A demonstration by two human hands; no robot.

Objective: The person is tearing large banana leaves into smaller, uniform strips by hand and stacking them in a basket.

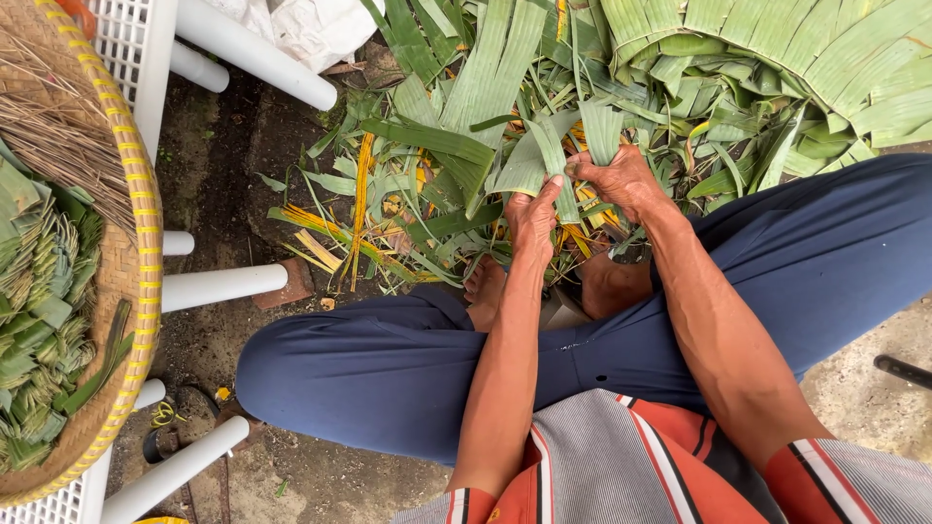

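No labels, signs or screens in view. One possible package: a crumpled white plastic bag or sack (311, 29) at the top edge, lying on the ground behind the white chair legs, just left of the heap of green leaves. It is soft and wrinkled, with no fixed shape, plain white, and cut off by the frame. Whether it holds anything cannot be told. Nothing else here is wrapped, boxed or labelled.

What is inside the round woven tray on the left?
The woven tray holds folded green leaf pieces and dry brown fibres. The tray's floor beneath them is mostly covered.
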